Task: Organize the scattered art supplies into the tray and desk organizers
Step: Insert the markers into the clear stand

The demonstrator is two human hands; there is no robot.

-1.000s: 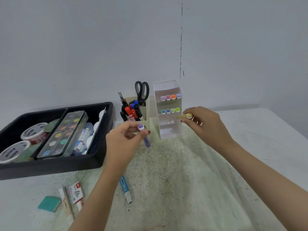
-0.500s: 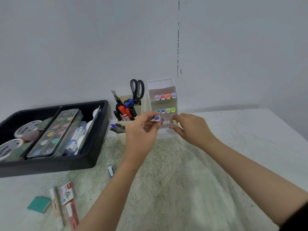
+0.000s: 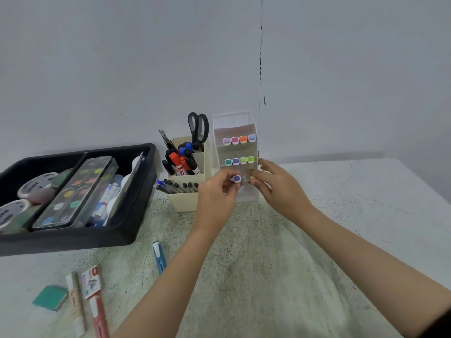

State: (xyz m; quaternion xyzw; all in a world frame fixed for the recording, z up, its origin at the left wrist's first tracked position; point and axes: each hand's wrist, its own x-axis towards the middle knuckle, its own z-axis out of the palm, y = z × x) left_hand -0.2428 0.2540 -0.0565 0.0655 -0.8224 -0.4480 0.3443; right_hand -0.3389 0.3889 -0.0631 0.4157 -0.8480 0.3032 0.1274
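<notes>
A clear tiered marker organizer [image 3: 235, 123] stands at the back of the table, with a row of colour-capped markers [image 3: 239, 139] on its top shelf and another on the middle shelf. My left hand [image 3: 216, 196] pinches a purple-capped marker [image 3: 236, 178] at the mouth of the lowest shelf. My right hand [image 3: 278, 189] is beside it on the right. Its fingertips hold a yellow marker [image 3: 253, 178] at the same shelf, with only the tip showing.
A cream pen holder [image 3: 188, 198] with scissors [image 3: 198, 128] and markers stands left of the organizer. A black tray [image 3: 136, 215] at the left holds tape rolls and a watercolour palette [image 3: 75, 191]. A blue pen [image 3: 159, 257], teal eraser [image 3: 50, 297], boxed eraser [image 3: 91, 281] and red pen [image 3: 98, 315] lie in front.
Both hands moved forward from above the table to the organizer's lowest shelf, carrying the purple and yellow markers. The view shifted closer to the organizer.
</notes>
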